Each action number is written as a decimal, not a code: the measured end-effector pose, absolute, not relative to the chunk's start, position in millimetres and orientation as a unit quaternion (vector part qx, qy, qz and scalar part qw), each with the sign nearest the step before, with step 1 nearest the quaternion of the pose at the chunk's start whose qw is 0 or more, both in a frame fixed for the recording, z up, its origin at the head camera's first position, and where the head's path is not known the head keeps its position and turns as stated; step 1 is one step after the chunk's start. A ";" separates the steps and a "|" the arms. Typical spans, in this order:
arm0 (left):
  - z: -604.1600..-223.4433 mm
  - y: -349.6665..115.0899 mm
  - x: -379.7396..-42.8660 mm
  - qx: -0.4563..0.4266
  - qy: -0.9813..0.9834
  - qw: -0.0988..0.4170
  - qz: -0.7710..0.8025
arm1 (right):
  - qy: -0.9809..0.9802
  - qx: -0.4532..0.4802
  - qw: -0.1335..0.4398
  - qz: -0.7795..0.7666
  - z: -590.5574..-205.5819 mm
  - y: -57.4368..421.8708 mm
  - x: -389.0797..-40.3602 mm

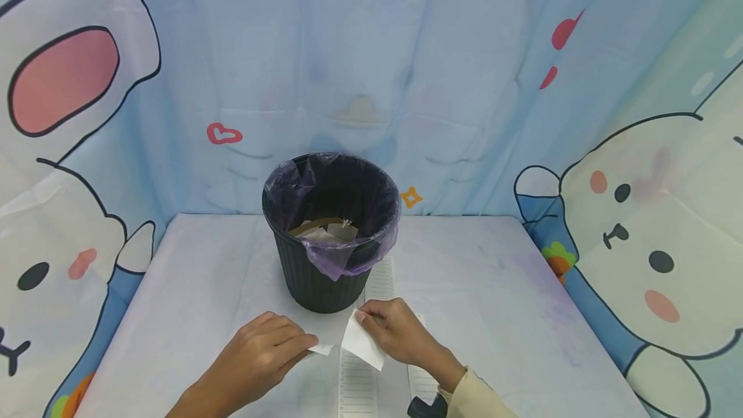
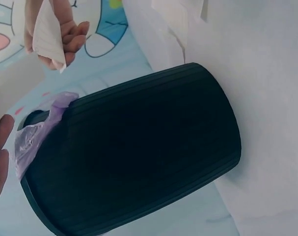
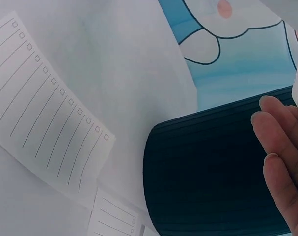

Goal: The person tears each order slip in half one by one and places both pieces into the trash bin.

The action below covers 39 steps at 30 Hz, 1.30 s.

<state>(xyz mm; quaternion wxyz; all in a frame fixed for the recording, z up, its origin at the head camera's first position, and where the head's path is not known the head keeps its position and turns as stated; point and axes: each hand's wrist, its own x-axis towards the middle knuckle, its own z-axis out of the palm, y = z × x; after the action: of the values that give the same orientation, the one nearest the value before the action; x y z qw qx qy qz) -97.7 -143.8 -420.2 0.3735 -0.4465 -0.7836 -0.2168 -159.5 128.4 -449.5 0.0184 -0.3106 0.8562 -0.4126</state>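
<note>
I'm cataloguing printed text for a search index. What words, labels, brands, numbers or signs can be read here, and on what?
No words, labels, brands or numbers can be read.
Lined paper strip: only rules and small squares.
Paper piece in the right hand: no readable text.
Bin: no label visible.
Backdrop: drawings, no lettering.

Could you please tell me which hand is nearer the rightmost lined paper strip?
Right: the right hand is beside the rightmost lined paper strip, its wrist overlapping it in the head view; the left hand is farther left.
</note>
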 end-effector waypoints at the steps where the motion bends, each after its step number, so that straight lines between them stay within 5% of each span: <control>1: -419.5 -144.0 -98.4 -0.446 -0.782 0.375 -0.219 | 0.859 -0.306 0.018 -0.409 -449.6 129.5 -160.5; 13: -395.1 -158.9 -109.9 -0.419 -0.810 0.353 -0.208 | 0.850 -0.309 0.001 -0.427 -429.5 150.3 -171.3; 29: -338.4 -182.0 -142.5 -0.396 -0.789 0.395 -0.253 | 0.768 -0.443 -0.174 -0.429 -320.7 164.4 -194.6; 39: -322.2 -178.4 -174.9 -0.340 -0.786 0.404 -0.322 | 0.766 -0.415 -0.251 -0.422 -301.5 141.9 -225.6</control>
<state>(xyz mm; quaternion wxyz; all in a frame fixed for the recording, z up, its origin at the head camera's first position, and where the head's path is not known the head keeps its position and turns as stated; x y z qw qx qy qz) -174.9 -178.4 -322.2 0.4040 -0.3398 -0.7858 -0.3223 -225.6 141.9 -301.5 -0.2508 -0.4154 0.7660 -0.4217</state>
